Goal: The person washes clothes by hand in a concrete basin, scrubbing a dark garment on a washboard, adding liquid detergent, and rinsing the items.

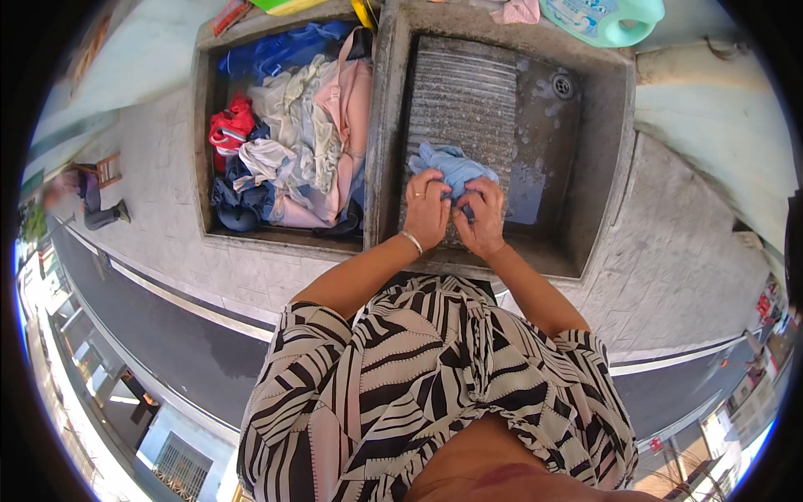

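Observation:
Bunched on a ribbed stone washboard (pixel 464 81) is a light blue cloth (pixel 453 162), looking damp. My left hand (pixel 428 210) grips its near left part, fingers curled over the edge; a ring and a bracelet are on this side. My right hand (pixel 482 216) has hold of the near right part, close beside the left. The fingertips are partly hidden in the folds. The washboard slopes inside the right basin of a concrete laundry sink (pixel 605 163), with wet patches and a drain (pixel 562 86) at its right.
The left basin holds piled clothes: a pink bra (pixel 354 94), whitish garments (pixel 301 119), red fabric (pixel 233 122) and dark pieces. A concrete divider (pixel 381 125) separates the basins. A turquoise detergent jug (pixel 605 19) and pink cloth (pixel 517 11) rest on the back ledge. A seated person (pixel 88 188) is far left.

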Available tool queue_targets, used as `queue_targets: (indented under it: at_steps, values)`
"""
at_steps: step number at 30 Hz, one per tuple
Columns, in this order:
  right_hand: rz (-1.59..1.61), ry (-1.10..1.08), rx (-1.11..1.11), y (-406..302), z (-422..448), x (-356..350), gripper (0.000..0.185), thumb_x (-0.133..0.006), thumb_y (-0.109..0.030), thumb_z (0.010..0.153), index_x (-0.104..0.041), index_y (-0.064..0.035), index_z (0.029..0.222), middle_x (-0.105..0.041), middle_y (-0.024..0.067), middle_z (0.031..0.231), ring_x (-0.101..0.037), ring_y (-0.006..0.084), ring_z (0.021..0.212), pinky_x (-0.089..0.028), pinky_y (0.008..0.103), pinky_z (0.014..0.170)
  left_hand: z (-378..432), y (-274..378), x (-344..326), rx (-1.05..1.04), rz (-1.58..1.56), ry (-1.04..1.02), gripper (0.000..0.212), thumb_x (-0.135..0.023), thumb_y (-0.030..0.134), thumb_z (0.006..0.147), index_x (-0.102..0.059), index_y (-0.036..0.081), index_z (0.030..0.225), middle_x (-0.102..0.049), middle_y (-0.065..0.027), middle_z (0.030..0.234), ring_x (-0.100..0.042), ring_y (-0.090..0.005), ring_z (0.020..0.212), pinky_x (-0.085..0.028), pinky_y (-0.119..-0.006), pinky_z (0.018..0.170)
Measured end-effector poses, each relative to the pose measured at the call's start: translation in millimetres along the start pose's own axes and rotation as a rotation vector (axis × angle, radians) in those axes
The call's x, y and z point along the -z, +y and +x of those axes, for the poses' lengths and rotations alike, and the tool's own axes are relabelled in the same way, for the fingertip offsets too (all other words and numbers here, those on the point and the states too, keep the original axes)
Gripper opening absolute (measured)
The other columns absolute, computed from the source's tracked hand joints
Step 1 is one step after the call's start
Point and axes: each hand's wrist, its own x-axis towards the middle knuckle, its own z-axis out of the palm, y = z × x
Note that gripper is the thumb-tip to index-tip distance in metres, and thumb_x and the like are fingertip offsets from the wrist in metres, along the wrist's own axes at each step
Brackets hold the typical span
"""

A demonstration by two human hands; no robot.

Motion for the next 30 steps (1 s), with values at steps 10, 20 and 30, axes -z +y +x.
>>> queue_targets:
  at_steps: [10, 20, 30]
  values:
    - [-0.364, 0.210, -0.188, 88, 183, -39, 0.019, -0.063, -0.027, 0.078, -0.067, -0.0112, 0.087, -0.066, 0.0081, 0.100, -0.056, 0.0298, 0.101, -0.038, 0.0454, 0.091, 190, -56, -32, 0.064, 0.468, 0.096, 0.025, -0.053, 0.021, 0.087, -0.059, 0.008, 0.107, -0.057, -0.0181, 0.110, -0.051, -0.0368, 0.105, -0.033, -0.050, 0.093]
    - [-0.104, 0.064, 0.018, 17, 18, -7, 0.022, -0.067, -0.023, 0.073, -0.059, -0.0118, 0.091, -0.060, 0.0035, 0.109, -0.051, 0.0282, 0.108, -0.030, 0.0522, 0.100, 1, 4, -15, 0.088, 0.156, 0.017, 0.028, -0.058, 0.008, 0.079, -0.051, 0.010, 0.106, -0.050, -0.0152, 0.117, -0.043, -0.0366, 0.108, -0.029, -0.049, 0.093]
    - [-0.279, -0.007, -0.255, 63, 165, -32, 0.031, -0.056, -0.036, 0.085, -0.067, -0.0148, 0.105, -0.060, 0.0079, 0.119, -0.048, 0.0277, 0.119, -0.030, 0.0497, 0.102, 162, -64, -39, 0.116, 0.579, 0.244, 0.030, -0.049, 0.024, 0.090, -0.056, 0.006, 0.112, -0.059, -0.0192, 0.112, -0.048, -0.0399, 0.114, -0.035, -0.052, 0.095]
